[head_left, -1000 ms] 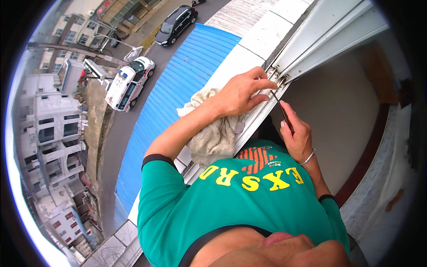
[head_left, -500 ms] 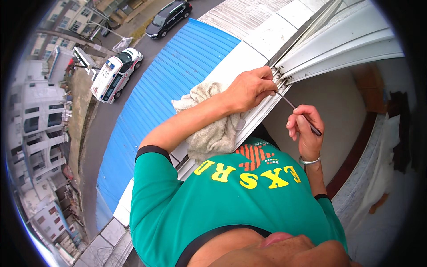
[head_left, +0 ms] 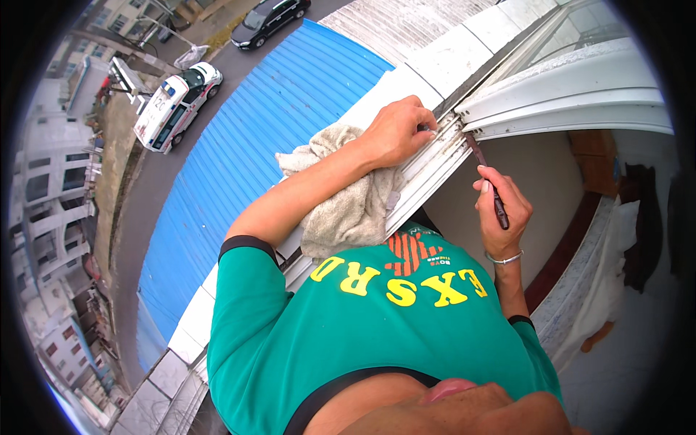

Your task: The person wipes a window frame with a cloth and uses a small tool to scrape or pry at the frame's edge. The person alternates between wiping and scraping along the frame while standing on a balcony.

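Tool (head_left: 476,151), slim & dark, at 2 o'clock: tip up at the inner edge of the white window track (head_left: 428,174), by the sash (head_left: 565,101) corner. R hand (head_left: 510,217) pinches it pen-style, thumb v. fingers, prob. for fine control of the tip in a tight spot. L hand (head_left: 397,132), 1 o'clock, is curled at the track's outer side, maybe for steadying; can't tell if anything's in it. Grey-beige rag (head_left: 344,210), centre, lies bunched on the sill under the L forearm, prob. for easy reach. Outside: blue corrugated roof (head_left: 261,123), 10–11 o'clock; white van (head_left: 174,109), 10 o'clock.
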The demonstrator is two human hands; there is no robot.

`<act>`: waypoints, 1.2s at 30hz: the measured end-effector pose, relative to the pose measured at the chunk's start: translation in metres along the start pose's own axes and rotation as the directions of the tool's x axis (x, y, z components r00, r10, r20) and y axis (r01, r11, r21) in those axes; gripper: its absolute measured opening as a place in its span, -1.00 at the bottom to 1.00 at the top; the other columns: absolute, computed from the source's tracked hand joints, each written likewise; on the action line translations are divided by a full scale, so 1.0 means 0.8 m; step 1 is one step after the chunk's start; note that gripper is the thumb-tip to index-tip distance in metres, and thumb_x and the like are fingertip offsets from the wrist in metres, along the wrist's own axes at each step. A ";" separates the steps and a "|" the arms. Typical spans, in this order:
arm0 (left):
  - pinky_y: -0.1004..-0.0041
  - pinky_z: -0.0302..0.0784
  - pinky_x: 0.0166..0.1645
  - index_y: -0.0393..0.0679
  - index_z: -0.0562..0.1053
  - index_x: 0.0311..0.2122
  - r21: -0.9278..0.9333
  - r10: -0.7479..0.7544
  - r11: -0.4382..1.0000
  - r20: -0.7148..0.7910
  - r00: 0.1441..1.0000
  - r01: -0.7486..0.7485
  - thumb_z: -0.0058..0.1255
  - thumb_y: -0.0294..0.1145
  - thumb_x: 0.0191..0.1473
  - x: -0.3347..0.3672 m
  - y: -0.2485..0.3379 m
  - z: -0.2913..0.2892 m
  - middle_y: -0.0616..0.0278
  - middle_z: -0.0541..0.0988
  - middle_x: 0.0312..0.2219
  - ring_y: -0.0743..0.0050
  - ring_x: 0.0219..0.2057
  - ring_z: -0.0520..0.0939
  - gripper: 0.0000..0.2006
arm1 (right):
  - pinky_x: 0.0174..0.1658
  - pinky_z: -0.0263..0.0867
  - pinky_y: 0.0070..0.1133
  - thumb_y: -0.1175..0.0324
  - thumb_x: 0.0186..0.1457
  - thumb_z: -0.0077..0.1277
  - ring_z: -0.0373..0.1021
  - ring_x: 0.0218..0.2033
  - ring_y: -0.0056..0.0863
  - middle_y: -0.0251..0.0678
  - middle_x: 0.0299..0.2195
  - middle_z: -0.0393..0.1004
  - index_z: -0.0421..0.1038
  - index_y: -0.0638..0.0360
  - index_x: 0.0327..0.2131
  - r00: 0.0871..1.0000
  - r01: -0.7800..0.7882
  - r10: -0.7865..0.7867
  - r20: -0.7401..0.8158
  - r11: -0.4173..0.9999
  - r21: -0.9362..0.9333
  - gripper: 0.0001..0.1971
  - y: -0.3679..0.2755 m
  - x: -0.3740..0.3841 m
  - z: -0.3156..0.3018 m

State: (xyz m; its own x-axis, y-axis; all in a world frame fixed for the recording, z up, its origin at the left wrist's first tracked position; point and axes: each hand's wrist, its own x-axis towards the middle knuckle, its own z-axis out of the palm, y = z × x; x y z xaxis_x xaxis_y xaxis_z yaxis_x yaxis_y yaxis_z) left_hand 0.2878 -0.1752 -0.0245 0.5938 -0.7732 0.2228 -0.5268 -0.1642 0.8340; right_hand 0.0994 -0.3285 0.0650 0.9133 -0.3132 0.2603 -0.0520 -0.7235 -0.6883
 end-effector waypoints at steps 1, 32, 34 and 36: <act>0.32 0.51 -0.21 -0.13 0.61 -0.26 0.005 0.001 1.000 0.000 1.000 -0.001 0.22 -0.40 0.01 0.000 -0.001 0.000 0.15 0.52 -0.34 0.25 -0.36 0.59 -0.85 | -0.38 0.38 -0.58 0.60 0.10 0.02 0.51 -0.46 -0.48 -0.22 -0.44 0.57 0.55 0.29 -0.13 1.000 0.001 -0.001 0.001 1.000 -0.008 -0.75 0.002 0.000 0.000; 0.22 0.52 -0.15 -0.14 0.59 -0.28 0.062 0.066 0.996 -0.036 0.997 -0.064 0.10 -0.45 0.03 -0.001 -0.006 0.008 0.07 0.54 -0.30 0.06 -0.26 0.60 -0.87 | -0.60 0.20 -0.65 0.35 0.22 0.11 0.31 -0.70 -0.69 -0.36 -0.67 0.39 0.55 0.31 -0.31 0.935 -0.052 0.097 0.341 0.989 -0.138 -0.82 -0.031 0.094 -0.009; 0.22 0.52 -0.14 -0.15 0.59 -0.28 0.058 0.058 0.997 -0.024 0.998 -0.056 0.10 -0.46 0.03 -0.001 -0.005 0.008 0.07 0.54 -0.30 0.06 -0.25 0.60 -0.87 | -0.63 0.16 -0.66 0.29 0.23 0.12 0.28 -0.73 -0.71 -0.39 -0.70 0.34 0.55 0.29 -0.35 0.908 -0.152 0.195 0.370 0.978 -0.143 -0.77 -0.039 0.107 -0.010; 0.22 0.53 -0.14 -0.15 0.59 -0.27 0.045 0.048 0.998 -0.027 0.998 -0.047 0.10 -0.47 0.03 -0.001 -0.005 0.007 0.07 0.54 -0.30 0.07 -0.25 0.60 -0.87 | -0.68 0.09 -0.69 0.18 0.24 0.13 0.23 -0.77 -0.73 -0.44 -0.72 0.31 0.55 0.25 -0.39 0.893 -0.195 0.238 0.383 0.970 -0.147 -0.70 -0.045 0.113 -0.007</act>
State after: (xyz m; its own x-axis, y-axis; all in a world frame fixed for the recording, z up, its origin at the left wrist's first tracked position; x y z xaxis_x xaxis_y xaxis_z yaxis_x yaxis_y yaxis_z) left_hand 0.2858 -0.1779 -0.0307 0.5840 -0.7632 0.2766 -0.5812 -0.1551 0.7989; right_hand 0.1817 -0.3344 0.1169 0.9576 -0.2161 -0.1904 -0.2879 -0.7311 -0.6186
